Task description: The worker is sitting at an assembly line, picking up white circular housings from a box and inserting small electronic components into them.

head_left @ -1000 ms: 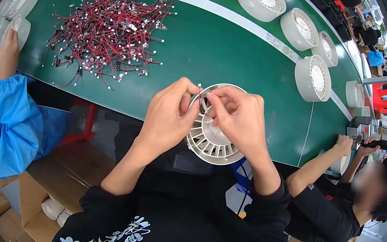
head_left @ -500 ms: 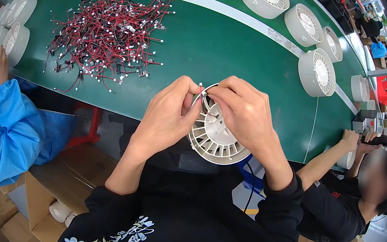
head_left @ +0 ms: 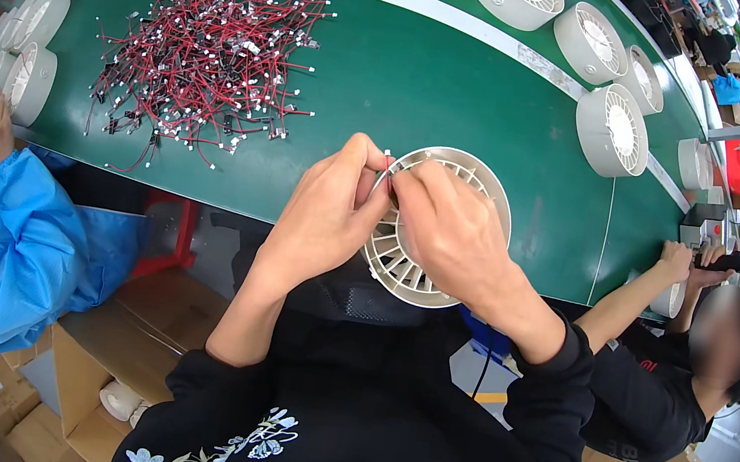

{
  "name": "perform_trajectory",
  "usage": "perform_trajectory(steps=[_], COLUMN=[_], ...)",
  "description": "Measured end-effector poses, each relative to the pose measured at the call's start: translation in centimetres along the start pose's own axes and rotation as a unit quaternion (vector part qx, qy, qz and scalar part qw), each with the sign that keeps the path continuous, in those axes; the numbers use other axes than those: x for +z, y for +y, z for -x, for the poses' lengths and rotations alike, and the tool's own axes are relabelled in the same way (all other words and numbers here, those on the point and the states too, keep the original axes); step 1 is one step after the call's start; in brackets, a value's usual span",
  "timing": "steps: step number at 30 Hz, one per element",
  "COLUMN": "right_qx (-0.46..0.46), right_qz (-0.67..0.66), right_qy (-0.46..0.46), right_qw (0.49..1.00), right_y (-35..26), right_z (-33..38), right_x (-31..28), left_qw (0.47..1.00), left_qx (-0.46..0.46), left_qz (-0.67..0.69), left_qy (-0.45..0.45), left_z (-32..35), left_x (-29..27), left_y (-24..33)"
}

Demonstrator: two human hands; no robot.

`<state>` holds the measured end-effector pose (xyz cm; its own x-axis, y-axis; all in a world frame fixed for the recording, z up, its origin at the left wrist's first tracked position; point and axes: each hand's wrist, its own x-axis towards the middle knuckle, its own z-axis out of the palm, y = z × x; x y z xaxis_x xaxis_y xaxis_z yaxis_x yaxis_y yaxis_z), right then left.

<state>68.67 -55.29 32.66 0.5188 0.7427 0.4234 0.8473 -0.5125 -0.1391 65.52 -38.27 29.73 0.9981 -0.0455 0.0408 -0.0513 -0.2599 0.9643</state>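
Observation:
A round off-white fan housing [head_left: 503,186] with radial ribs is at the table's near edge in front of me, tilted, its open ribbed side toward me. At its left rim, a short red-and-black connector cable [head_left: 387,163] with a small white plug pokes up between my fingertips. My left hand [head_left: 327,210] is closed, thumb and forefinger pinching the cable against the rim. My right hand [head_left: 457,235] reaches across the housing, its fingertips pinched together at the same cable; the cable's lower part is hidden by the fingers.
A tangled heap of red-and-black cables [head_left: 208,63] lies left on the green table [head_left: 469,83]. More white housings [head_left: 613,131] stand at the far right and left. A co-worker in blue [head_left: 14,245] sits at left; another in black [head_left: 642,396] holds a dark tool [head_left: 727,263] at right.
My right hand has shifted slightly down and left toward the cable. The housing has turned a little, so more of its upper right rim shows. Both hands keep pinching at the left rim.

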Motion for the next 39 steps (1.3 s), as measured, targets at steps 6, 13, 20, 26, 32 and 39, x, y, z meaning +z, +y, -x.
perform_trajectory(steps=[6,13,20,26,32,39], right_qx=[0.011,0.091,0.141,0.114,0.078,0.111], right_qz=[-0.069,-0.107,-0.132,-0.005,-0.046,-0.056], right_qy=[-0.04,-0.118,-0.103,-0.065,-0.058,-0.055], right_qw=[0.997,0.983,0.976,0.991,0.994,0.991], right_y=[-0.2,-0.5,-2.0,3.0,8.5,8.0], right_z=[2.3,2.4,1.9,0.1,-5.8,-9.7], right_x=[-1.0,-3.1,-4.3,-1.1,1.6,4.3], left_qw=[0.999,0.997,0.984,0.981,0.899,0.89], left_qx=[-0.01,0.006,0.02,0.093,0.071,0.138], left_qz=[0.045,0.007,0.083,-0.007,-0.344,-0.301], left_qy=[0.02,0.081,0.154,0.17,0.262,0.313], left_z=[0.1,0.4,-1.0,-3.0,-6.3,-9.3], left_x=[0.5,2.1,4.7,2.6,-7.7,-13.6], left_y=[-0.5,0.4,-0.4,-1.0,-0.2,1.1])
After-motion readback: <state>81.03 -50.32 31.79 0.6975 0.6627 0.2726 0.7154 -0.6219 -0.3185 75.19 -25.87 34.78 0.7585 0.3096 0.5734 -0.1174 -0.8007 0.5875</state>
